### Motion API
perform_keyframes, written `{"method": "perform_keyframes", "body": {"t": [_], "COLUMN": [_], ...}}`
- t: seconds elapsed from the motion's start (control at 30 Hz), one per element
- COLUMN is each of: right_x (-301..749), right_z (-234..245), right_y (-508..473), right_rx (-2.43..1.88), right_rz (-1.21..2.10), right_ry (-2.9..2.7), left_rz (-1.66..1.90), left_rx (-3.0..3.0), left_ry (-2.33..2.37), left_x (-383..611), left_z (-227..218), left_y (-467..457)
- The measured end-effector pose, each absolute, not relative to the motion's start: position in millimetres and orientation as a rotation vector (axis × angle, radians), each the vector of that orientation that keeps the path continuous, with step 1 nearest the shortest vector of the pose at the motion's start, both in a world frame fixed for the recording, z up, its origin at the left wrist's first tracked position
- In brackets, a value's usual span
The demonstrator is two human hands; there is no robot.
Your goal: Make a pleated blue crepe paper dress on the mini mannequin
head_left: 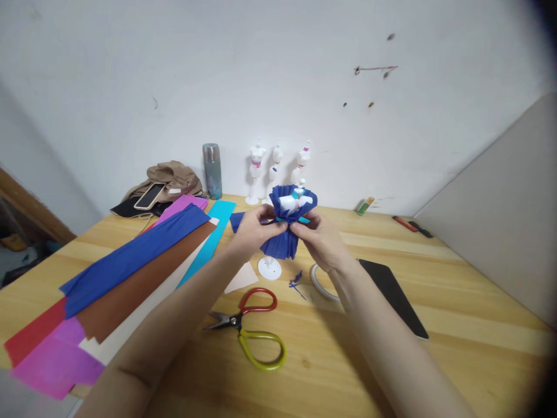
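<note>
A small white dress form (292, 202) on a round white base (270, 267) stands in front of me, wrapped in pleated dark blue crepe paper (281, 244). The paper flares out above and below a pinched waist. My left hand (255, 229) presses the waist from the left with thumb and fingers. From the right, my right hand (319, 235) pinches the same gathered paper, its thumb near the left one. A bit of light blue strip shows at the waist between the hands. Scissors (235, 320) with one red and one yellow handle lie below, their blades slightly apart.
Coloured paper sheets (139, 255) are piled at the left. Several small dress forms (256, 165) and a thermos (212, 171) stand by the wall. A tape roll (321, 284), a black tablet-like slab (391, 296), blue scraps (296, 283) and a glue stick (365, 205) lie rightward.
</note>
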State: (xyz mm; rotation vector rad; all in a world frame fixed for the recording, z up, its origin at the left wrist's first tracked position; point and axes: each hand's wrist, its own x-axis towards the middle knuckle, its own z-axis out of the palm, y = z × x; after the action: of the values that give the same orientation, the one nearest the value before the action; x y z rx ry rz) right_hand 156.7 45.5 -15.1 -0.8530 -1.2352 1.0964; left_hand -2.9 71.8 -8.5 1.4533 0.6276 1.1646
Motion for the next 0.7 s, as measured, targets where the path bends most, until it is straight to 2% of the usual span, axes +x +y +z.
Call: {"method": "perform_keyframes", "body": {"t": [0.17, 0.4, 0.7], "right_x": [160.2, 158.0, 153.5], "right_z": [-9.8, -9.7, -10.3], "right_y": [42.3, 43.0, 39.4], "right_rx": [-0.899, -1.014, -1.064], "right_rz": [1.022, 0.712, 0.546], "right_ry": [-1.284, -1.263, -1.319], "left_rz": [1.184, 1.202, 1.257], "left_rx": [1.404, 1.351, 1.459], "left_ry": [0.613, 0.554, 0.650], "left_x": [-5.9, -4.2, -2.5], "left_z": [-9.2, -8.9, -10.2], "left_y": [77.2, 78.0, 77.0]}}
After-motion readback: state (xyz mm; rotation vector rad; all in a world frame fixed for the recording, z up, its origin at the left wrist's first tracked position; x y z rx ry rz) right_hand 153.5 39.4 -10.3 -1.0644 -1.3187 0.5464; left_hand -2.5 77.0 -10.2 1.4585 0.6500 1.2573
